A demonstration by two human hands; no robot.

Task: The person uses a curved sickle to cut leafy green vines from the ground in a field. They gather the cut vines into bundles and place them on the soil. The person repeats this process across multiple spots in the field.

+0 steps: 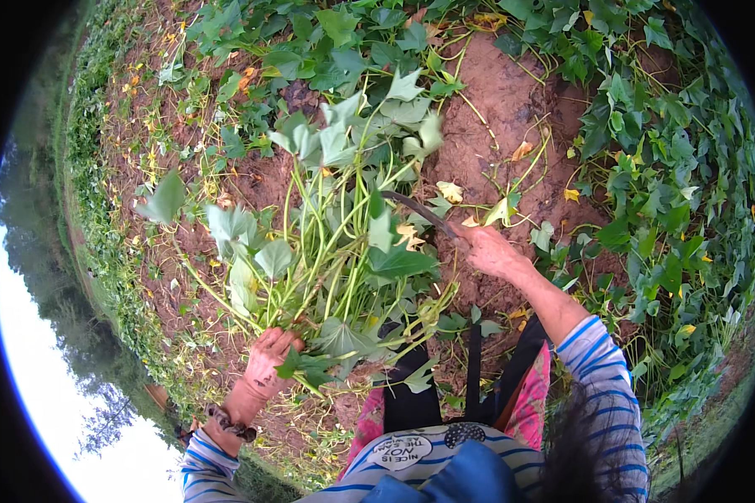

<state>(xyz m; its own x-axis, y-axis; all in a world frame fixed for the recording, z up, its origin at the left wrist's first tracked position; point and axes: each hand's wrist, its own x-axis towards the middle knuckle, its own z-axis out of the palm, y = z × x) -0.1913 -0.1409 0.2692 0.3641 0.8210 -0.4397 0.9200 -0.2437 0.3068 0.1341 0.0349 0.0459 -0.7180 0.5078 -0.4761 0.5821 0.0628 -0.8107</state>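
Observation:
A large bunch of leafy green vines (327, 251), like sweet potato vines, rises from my left hand (274, 358), which is closed around the stems at the lower end. My right hand (487, 250) grips the handle of a sickle. Its dark curved blade (415, 206) points up and left, its tip at the right side of the bunch; whether it touches a stem cannot be told. Under the bunch the reddish soil is partly hidden by leaves.
Bare reddish soil (484, 126) forms a ridge ahead, with cut stems and yellow leaves on it. Dense vines (679, 188) cover the right side and the top. Scattered stems and yellowed leaves lie at left, with trees (50, 251) beyond.

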